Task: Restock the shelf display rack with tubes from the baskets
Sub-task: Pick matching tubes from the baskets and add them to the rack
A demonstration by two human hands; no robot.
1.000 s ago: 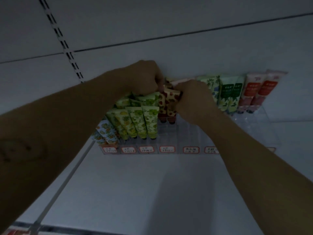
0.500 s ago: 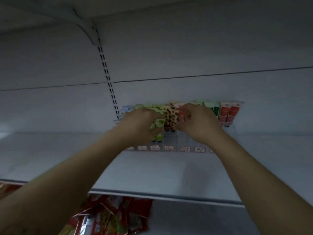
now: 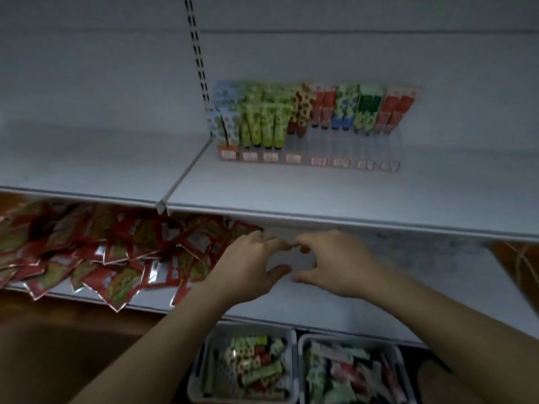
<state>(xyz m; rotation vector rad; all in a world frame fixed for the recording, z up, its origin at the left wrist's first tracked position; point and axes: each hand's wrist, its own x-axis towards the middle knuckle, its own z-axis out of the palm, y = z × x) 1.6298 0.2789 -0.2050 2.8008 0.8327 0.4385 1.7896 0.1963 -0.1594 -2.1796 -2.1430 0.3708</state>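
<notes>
Display rack (image 3: 350, 144): clear plastic, smooth. Tubes (image 3: 267, 121): printed plastic, slight sheen. Shelf (image 3: 291, 191): matt white painted metal. Slotted upright (image 3: 198, 53): metal. Baskets (image 3: 196, 377): pale matt plastic. Red packets (image 3: 116, 258): glossy crinkled film.

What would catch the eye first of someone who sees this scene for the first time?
The row of colourful tubes standing in the clear display rack on the upper shelf draws the eye first. Next come the left hand and right hand, both empty, in front of the lower shelf, with a heap of red packets to their left. Two baskets of more tubes sit at the bottom.
</notes>
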